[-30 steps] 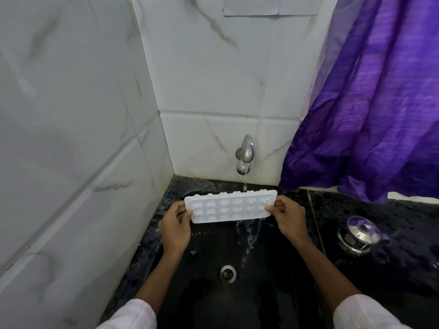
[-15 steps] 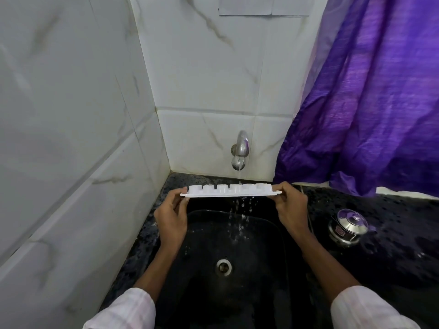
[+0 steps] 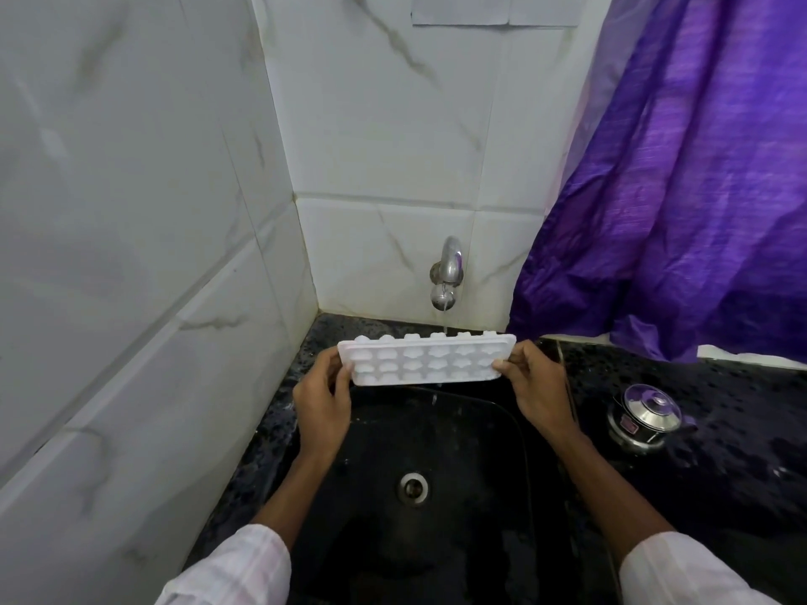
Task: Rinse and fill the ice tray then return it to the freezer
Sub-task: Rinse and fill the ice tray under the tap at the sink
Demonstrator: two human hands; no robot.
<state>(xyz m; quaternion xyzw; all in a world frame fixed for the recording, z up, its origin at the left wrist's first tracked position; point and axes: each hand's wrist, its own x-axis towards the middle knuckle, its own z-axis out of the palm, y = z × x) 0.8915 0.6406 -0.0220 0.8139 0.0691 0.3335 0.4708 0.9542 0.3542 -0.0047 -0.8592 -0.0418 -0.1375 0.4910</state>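
I hold a white ice tray (image 3: 425,360) by its two short ends over the black sink (image 3: 476,548). My left hand (image 3: 321,401) grips its left end and my right hand (image 3: 539,386) its right end. The tray is tipped, with one broad face turned toward me and the rounded cell bulges showing above its far long edge. Just behind it, a steel tap (image 3: 447,272) on the tiled wall runs a thin stream of water that meets the tray's far edge right of centre.
The sink drain (image 3: 412,486) lies below the tray. A small steel pot with a lid (image 3: 646,414) stands on the wet black counter (image 3: 751,482) to the right. A purple curtain (image 3: 677,211) hangs behind it. White marble tiles (image 3: 131,255) close the left side.
The tray went from facing me to edge-on and level, spilling water into the sink, then tipped back so its broad face shows again. Both hands kept their grip.
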